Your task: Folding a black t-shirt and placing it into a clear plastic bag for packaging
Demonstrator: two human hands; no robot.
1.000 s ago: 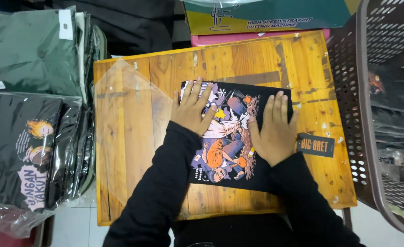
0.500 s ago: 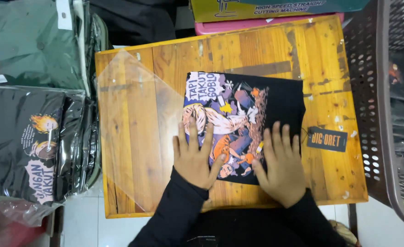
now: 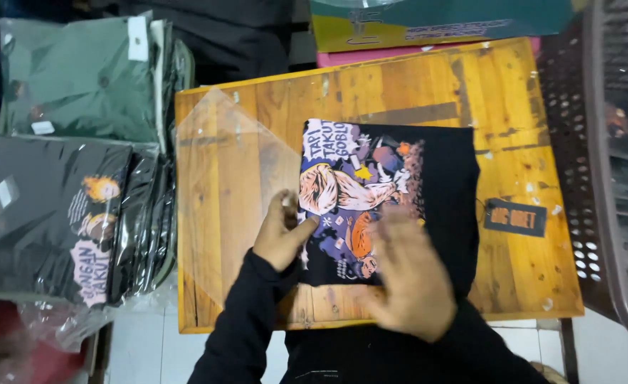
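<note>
Head view: I look down on a wooden table [image 3: 399, 92] with a folded black shirt [image 3: 445, 213] lying flat on its middle, printed side up.
Left hand [image 3: 280, 238]: curled at the shirt's left edge, thumb and fingers pinching where the shirt meets the clear bag [image 3: 232, 192]; I cannot tell which of the two it holds.
Right hand [image 3: 410, 274]: fingers spread wide, hovering over or pressing the shirt's near edge; blurred, holding nothing.
Risk: I judge the slick bag could slide on the wood, or the soft fold could slump and bunch if lifted by one edge.
Materials: limp knit cloth with a colourful print; thin glossy film, nearly invisible; scuffed, varnished planks.
Tag [image 3: 514, 217]: small dark card on a string, right of the shirt.
Beside: bagged shirts [image 3: 65, 213] stacked left, a perforated basket [image 3: 613, 178] right.
</note>
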